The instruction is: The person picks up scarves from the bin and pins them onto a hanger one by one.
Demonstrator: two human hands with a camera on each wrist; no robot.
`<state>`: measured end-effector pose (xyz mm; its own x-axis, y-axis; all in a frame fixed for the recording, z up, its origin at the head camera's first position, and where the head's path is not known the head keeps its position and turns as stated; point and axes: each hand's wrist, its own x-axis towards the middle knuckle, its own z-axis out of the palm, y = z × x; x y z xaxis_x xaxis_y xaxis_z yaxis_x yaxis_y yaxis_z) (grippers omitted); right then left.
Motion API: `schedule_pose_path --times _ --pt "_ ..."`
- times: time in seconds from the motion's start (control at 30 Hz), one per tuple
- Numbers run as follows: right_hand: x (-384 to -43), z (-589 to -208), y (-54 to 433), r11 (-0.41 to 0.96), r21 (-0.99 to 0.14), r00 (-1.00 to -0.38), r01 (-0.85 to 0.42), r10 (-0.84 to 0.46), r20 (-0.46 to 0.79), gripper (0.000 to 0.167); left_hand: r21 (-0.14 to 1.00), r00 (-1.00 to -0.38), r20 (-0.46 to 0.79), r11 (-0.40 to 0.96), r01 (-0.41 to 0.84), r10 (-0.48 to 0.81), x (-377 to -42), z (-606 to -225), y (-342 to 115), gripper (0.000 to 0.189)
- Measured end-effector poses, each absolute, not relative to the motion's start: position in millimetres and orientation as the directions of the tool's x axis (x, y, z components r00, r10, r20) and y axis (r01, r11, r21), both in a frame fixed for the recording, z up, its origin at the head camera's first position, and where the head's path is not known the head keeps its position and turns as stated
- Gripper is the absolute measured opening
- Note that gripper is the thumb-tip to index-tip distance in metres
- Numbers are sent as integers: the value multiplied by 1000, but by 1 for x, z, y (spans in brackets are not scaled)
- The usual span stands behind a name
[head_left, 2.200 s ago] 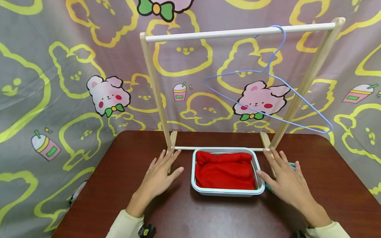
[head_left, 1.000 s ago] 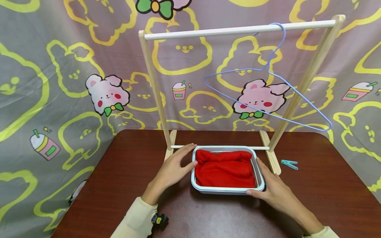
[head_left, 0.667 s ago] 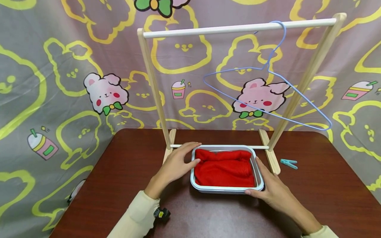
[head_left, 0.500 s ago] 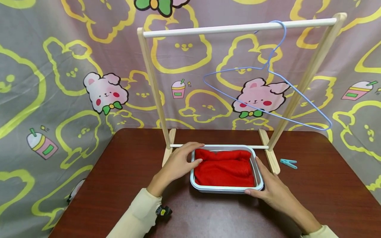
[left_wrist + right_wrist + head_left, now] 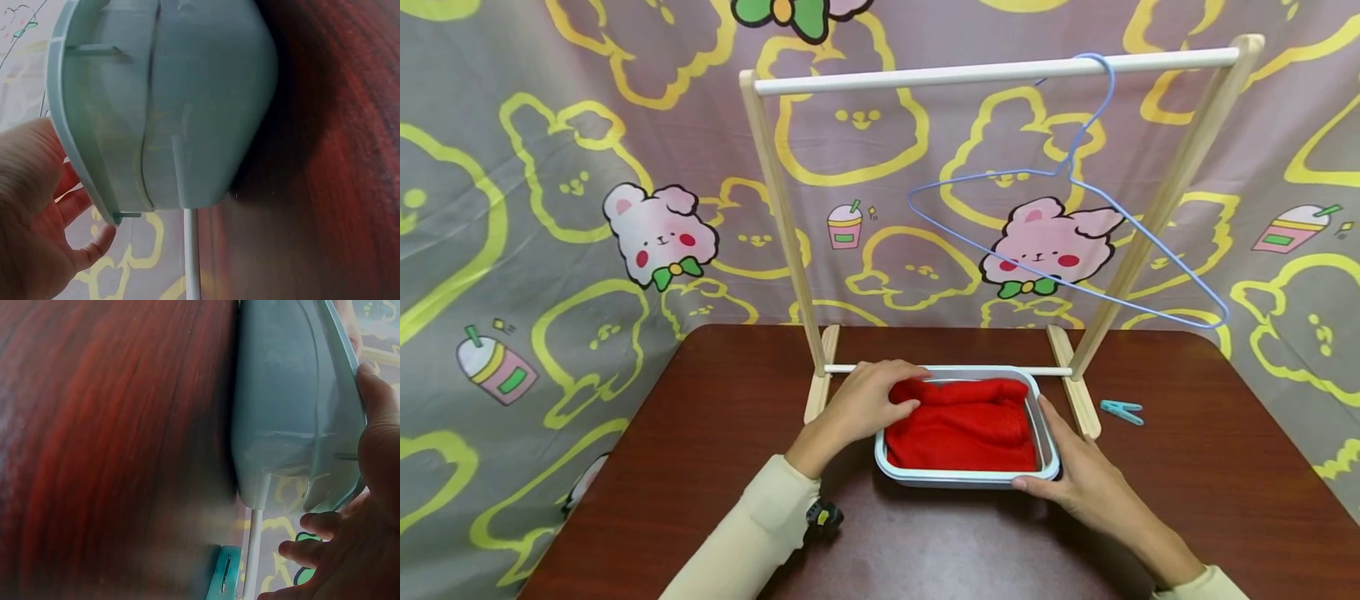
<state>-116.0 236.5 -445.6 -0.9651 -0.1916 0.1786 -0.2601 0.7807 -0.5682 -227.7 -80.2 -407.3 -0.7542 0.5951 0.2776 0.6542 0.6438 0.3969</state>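
Observation:
A pale blue-grey plastic basin [image 5: 955,477] stands on the table, with a folded red cloth [image 5: 970,433] in it. My left hand [image 5: 868,404] reaches over the basin's left rim, its thumb and fingers spread above the cloth's left end. In the left wrist view, that hand [image 5: 37,206] lies beside the rim with one finger at its corner; whether it touches the cloth is hidden. My right hand [image 5: 1086,471] holds the basin's right front corner, thumb on the front rim and fingers along the right side. The right wrist view shows this hand [image 5: 356,531] against the rim.
Behind the basin stands a wooden rack [image 5: 1000,72] with a white top rail. A blue wire hanger [image 5: 1067,171] hangs from its right part. A teal clothespin [image 5: 1122,412] lies on the brown table [image 5: 715,467], right of the rack's foot. A patterned curtain surrounds the table.
Both hands have come in from beside the basin. The right hand has taken hold of its right corner; the left has moved right, over the left rim above the cloth.

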Motion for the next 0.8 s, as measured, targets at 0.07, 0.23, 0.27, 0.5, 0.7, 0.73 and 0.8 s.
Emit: schedule_pose_path --times 0.07,0.23,0.27,0.5,0.7,0.73,0.8 --pt "-116 -446 236 784 -563 -965 -260 -191 179 118 388 -752 264 647 656 604 -230 -408 -78 42" --pt "-115 -446 237 789 -555 -964 -263 -190 186 117 371 -745 226 652 662 628 -234 -409 -71 43" --pt "-115 -446 237 790 -554 -964 -264 -191 187 117 368 -743 224 652 664 631 -235 -410 -70 42" --pt "-115 -446 236 785 -559 -963 -267 -192 190 117 340 -740 200 662 667 643 -235 -408 -67 40" --pt "-114 -446 236 788 -557 -964 -261 -183 193 117 331 -742 168 672 663 649 -236 -409 -63 39" --pt "-114 -446 236 789 -555 -964 -263 -184 195 117 333 -744 162 674 659 648 -236 -409 -62 39" --pt "-114 -446 237 792 -550 -963 -264 -184 198 116 336 -749 153 679 653 645 -237 -410 -61 39"
